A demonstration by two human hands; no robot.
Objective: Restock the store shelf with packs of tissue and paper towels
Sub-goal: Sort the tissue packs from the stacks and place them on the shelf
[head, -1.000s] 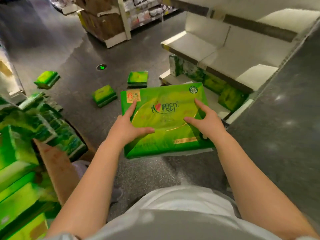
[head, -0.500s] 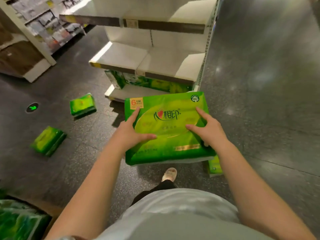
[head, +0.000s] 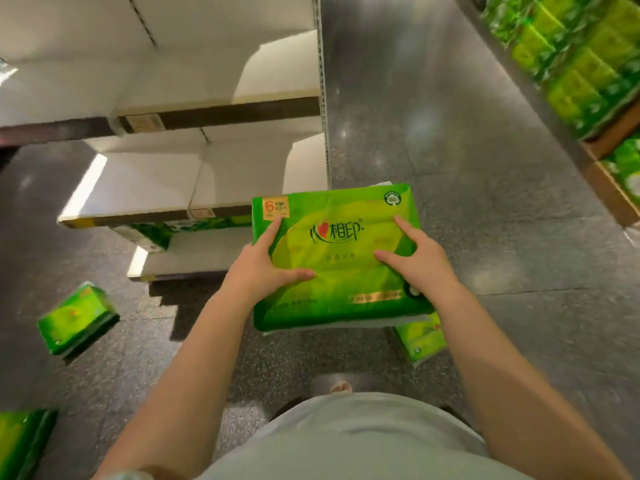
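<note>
Furthest left of the white metal store shelf (head: 194, 188), a small green plastic-wrapped tissue pack (head: 78, 318) lies tilted on the dark speckled floor (head: 450, 168), well apart from the unit's base, and another green pack (head: 20, 441) sits at the frame's lower corner. The shelf itself has its upper and middle boards bare, while a few green packs (head: 156, 232) show at the back of the lowest tier.

Just to the right of the shelf's end post, the person carries a large flat green plastic-wrapped tissue pack (head: 339, 258) held level in the air, off the floor. The left hand (head: 263, 265) presses down on the pack's left part with fingers spread; the right hand (head: 415, 261) does the same on the right, thumbs across the top. Both are clamped on it, apart from one another. A smaller green pack (head: 420, 339) lies on the floor beneath its right corner. Far right of the shelf, cardboard cartons of green packs (head: 581, 64) line the aisle.

I judge this the carry-to-shelf step. The next move calls for stepping or leaning left and sliding the pack flat onto a bare board.
</note>
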